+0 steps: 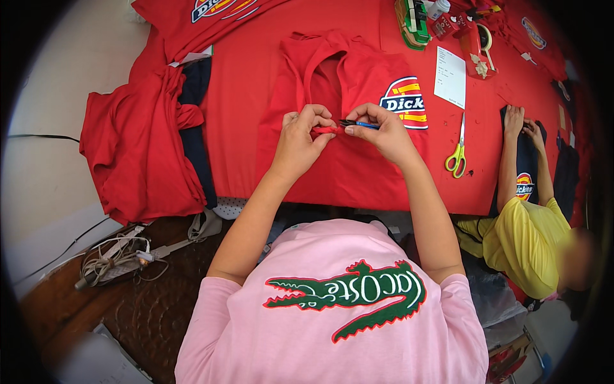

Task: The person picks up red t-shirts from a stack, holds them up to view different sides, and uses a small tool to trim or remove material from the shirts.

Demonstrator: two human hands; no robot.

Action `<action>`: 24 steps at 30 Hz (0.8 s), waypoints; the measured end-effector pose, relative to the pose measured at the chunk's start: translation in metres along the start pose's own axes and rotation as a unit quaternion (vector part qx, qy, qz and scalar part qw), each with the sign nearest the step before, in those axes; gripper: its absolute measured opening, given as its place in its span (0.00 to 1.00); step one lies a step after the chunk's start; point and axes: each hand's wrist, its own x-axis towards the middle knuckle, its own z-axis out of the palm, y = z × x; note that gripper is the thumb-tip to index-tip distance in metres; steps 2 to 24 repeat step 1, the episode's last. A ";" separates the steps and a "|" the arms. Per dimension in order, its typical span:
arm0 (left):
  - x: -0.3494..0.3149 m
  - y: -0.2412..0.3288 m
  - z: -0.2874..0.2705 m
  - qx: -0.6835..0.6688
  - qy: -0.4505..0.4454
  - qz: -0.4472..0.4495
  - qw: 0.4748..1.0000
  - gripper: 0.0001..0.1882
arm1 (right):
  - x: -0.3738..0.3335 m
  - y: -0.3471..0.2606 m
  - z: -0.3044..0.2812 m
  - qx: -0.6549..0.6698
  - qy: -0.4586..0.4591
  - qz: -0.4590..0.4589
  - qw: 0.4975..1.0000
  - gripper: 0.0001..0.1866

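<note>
A red T-shirt [374,169] with a logo print on one side lies spread in front of me, its neck opening toward the far side. My left hand [299,141] pinches a small fold of its red fabric between thumb and fingers. Close beside that fold, my right hand [389,136] is closed around a pair of thread snips [362,123] with blue handles and dark blades. The blade tips point left at the pinched fabric; whether they touch it I cannot tell.
Yellow-handled scissors [456,160] and a white paper sheet [450,77] lie right of the shirt. Beyond are a green-framed tool [413,24] and a tape dispenser [478,54]. A red garment pile [137,147] hangs off the left edge. At right, a person in yellow [521,240] handles a navy garment.
</note>
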 end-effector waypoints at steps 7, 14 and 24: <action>0.000 0.000 0.000 0.000 -0.003 -0.002 1.000 0.21 | 0.000 0.000 -0.001 -0.026 -0.007 0.010 1.000 0.10; 0.000 0.000 0.000 0.000 -0.003 -0.002 1.000 0.21 | 0.000 0.000 -0.001 -0.026 -0.007 0.010 1.000 0.10; 0.000 0.000 0.000 0.000 -0.003 -0.002 1.000 0.21 | 0.000 0.000 -0.001 -0.026 -0.007 0.010 1.000 0.10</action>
